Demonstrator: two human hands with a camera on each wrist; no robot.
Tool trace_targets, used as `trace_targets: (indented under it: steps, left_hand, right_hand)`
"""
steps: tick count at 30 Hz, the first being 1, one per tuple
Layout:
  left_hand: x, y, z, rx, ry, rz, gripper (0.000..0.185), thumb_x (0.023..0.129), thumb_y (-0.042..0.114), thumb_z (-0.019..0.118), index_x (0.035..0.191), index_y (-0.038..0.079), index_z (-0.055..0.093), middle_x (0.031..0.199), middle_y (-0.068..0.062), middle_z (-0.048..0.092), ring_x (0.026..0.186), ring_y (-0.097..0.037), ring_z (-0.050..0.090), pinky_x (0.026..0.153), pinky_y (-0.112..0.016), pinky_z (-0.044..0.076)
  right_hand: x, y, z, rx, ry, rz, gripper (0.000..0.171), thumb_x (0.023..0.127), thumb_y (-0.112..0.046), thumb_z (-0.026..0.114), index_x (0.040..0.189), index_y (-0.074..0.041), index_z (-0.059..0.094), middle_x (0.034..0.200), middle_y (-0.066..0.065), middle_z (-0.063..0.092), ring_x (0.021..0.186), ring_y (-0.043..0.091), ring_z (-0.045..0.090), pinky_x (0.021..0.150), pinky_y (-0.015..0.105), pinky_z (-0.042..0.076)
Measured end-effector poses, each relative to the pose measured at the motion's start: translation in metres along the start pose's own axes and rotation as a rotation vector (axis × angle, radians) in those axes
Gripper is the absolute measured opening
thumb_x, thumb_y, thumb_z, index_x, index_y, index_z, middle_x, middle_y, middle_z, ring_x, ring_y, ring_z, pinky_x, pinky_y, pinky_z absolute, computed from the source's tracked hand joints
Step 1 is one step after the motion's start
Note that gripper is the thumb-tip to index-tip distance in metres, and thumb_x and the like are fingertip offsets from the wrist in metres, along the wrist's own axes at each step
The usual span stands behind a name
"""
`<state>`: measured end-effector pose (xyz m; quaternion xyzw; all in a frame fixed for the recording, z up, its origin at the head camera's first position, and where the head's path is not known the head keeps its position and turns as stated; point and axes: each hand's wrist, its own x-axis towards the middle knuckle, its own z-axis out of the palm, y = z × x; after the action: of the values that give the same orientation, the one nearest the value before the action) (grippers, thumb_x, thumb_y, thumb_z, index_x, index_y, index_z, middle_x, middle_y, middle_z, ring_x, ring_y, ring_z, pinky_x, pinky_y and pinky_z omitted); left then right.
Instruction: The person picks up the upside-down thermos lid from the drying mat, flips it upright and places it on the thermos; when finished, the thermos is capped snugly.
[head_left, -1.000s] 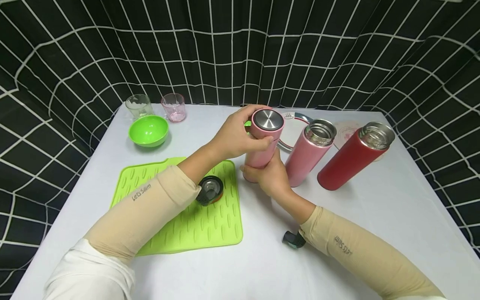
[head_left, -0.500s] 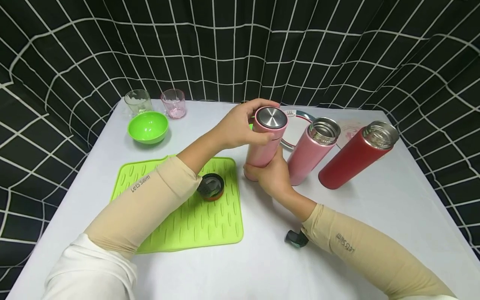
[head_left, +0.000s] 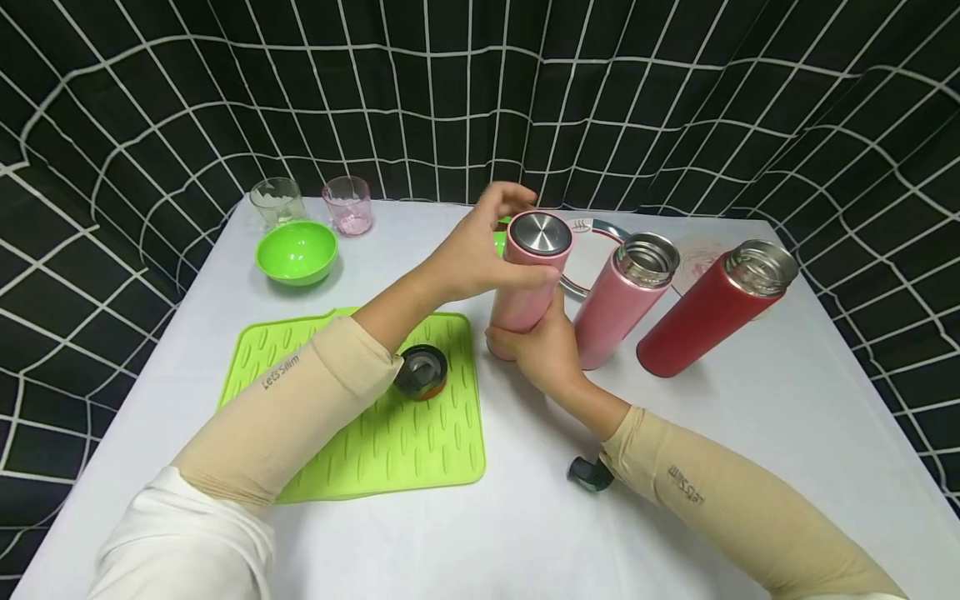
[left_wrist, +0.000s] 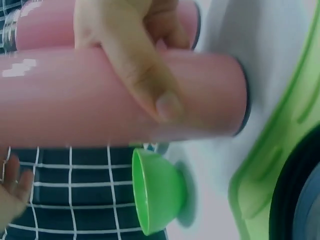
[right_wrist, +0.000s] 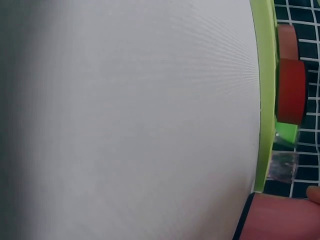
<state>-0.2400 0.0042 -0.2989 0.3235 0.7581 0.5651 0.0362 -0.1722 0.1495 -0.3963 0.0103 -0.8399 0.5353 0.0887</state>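
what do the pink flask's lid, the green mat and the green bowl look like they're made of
Capped pink flask: its lid has a brushed, steel-like top, grey with a soft sheen. Green mat: probably silicone, matte with moulded ridges. Green bowl: likely plastic, with even colour and a smooth gloss.

"Lets Slim" stands printed in dark letters on my left sleeve (head_left: 281, 371); the same words run along my right sleeve (head_left: 686, 483), upside down to me.

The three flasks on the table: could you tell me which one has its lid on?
The leftmost pink flask, held by both hands, wears a steel-topped lid. The other pink flask and the red flask stand open-mouthed.
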Motion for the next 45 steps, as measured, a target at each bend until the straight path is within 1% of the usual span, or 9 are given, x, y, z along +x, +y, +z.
trace_targets:
  steps: [5, 8, 13, 20, 25, 28, 37, 40, 45]
  left_hand:
    - [-0.001, 0.000, -0.001, 0.037, 0.065, -0.001, 0.073, 0.063, 0.041, 0.091, 0.121, 0.015, 0.055, 0.113, 0.006, 0.059, 0.106, -0.008, 0.054, 0.088, -0.029, 0.047]
    - [0.000, -0.005, -0.008, -0.032, -0.009, 0.016, 0.062, 0.071, 0.029, 0.088, 0.126, 0.015, 0.063, 0.114, 0.008, 0.065, 0.108, -0.009, 0.057, 0.093, -0.029, 0.046]
    - [0.001, -0.006, -0.010, -0.101, -0.113, 0.028, 0.069, 0.076, 0.018, 0.085, 0.135, 0.009, 0.050, 0.124, 0.001, 0.058, 0.113, -0.013, 0.053, 0.096, -0.029, 0.045]
    - [-0.001, 0.001, 0.001, 0.000, 0.068, -0.020, 0.072, 0.062, 0.036, 0.093, 0.122, 0.012, 0.060, 0.110, 0.007, 0.063, 0.103, -0.008, 0.056, 0.088, -0.027, 0.046]
    - [0.002, -0.005, -0.008, -0.154, -0.053, -0.006, 0.065, 0.071, 0.016, 0.088, 0.131, 0.010, 0.062, 0.116, 0.005, 0.066, 0.107, -0.012, 0.059, 0.092, -0.030, 0.046]
    - [0.002, -0.004, -0.009, -0.151, -0.084, -0.001, 0.068, 0.074, 0.018, 0.086, 0.135, 0.010, 0.056, 0.120, 0.004, 0.063, 0.108, -0.014, 0.057, 0.092, -0.031, 0.047]
    - [-0.003, 0.003, 0.009, 0.054, 0.104, -0.036, 0.075, 0.061, 0.042, 0.093, 0.121, 0.014, 0.058, 0.109, 0.007, 0.062, 0.101, -0.006, 0.057, 0.086, -0.024, 0.047]
    - [-0.001, -0.001, 0.006, -0.019, 0.095, -0.019, 0.068, 0.062, 0.031, 0.094, 0.120, 0.012, 0.065, 0.107, 0.007, 0.067, 0.103, -0.006, 0.060, 0.089, -0.023, 0.048]
    - [0.007, -0.010, -0.003, -0.203, -0.043, 0.006, 0.064, 0.068, 0.010, 0.089, 0.127, 0.006, 0.064, 0.112, -0.001, 0.068, 0.106, -0.015, 0.062, 0.093, -0.029, 0.048]
  right_hand:
    - [0.001, 0.002, -0.001, 0.003, 0.007, -0.012, 0.085, 0.070, -0.012, 0.088, 0.136, -0.013, 0.034, 0.115, 0.007, 0.060, 0.104, 0.020, 0.058, 0.093, 0.035, 0.045]
    - [0.002, 0.004, 0.000, 0.000, 0.007, -0.019, 0.084, 0.070, -0.013, 0.088, 0.136, -0.012, 0.036, 0.116, 0.006, 0.060, 0.105, 0.020, 0.058, 0.094, 0.035, 0.044]
    - [0.002, 0.004, 0.000, -0.005, -0.009, -0.025, 0.083, 0.071, -0.014, 0.087, 0.136, -0.012, 0.036, 0.116, 0.007, 0.059, 0.105, 0.020, 0.057, 0.093, 0.036, 0.045]
    - [0.002, 0.005, 0.000, 0.002, -0.024, -0.027, 0.087, 0.069, -0.011, 0.088, 0.137, -0.014, 0.034, 0.115, 0.006, 0.059, 0.104, 0.020, 0.057, 0.093, 0.036, 0.044]
    - [0.005, 0.006, 0.000, -0.001, -0.031, -0.035, 0.085, 0.068, -0.009, 0.088, 0.136, -0.014, 0.037, 0.113, 0.005, 0.059, 0.103, 0.019, 0.057, 0.093, 0.036, 0.043]
    - [0.006, 0.007, -0.001, 0.011, -0.032, -0.036, 0.085, 0.067, -0.008, 0.088, 0.135, -0.014, 0.037, 0.113, 0.006, 0.059, 0.102, 0.020, 0.056, 0.094, 0.037, 0.043]
    - [0.003, 0.009, -0.003, 0.015, -0.039, -0.018, 0.081, 0.068, -0.009, 0.087, 0.133, -0.015, 0.040, 0.111, 0.005, 0.061, 0.101, 0.019, 0.057, 0.092, 0.036, 0.044]
    - [0.003, 0.008, -0.004, -0.055, -0.020, 0.015, 0.076, 0.068, -0.015, 0.088, 0.130, -0.015, 0.044, 0.108, 0.004, 0.063, 0.099, 0.018, 0.059, 0.090, 0.035, 0.045]
    - [0.005, 0.005, -0.005, -0.117, -0.021, 0.036, 0.072, 0.067, -0.022, 0.088, 0.126, -0.015, 0.048, 0.106, 0.003, 0.065, 0.098, 0.018, 0.061, 0.088, 0.035, 0.047]
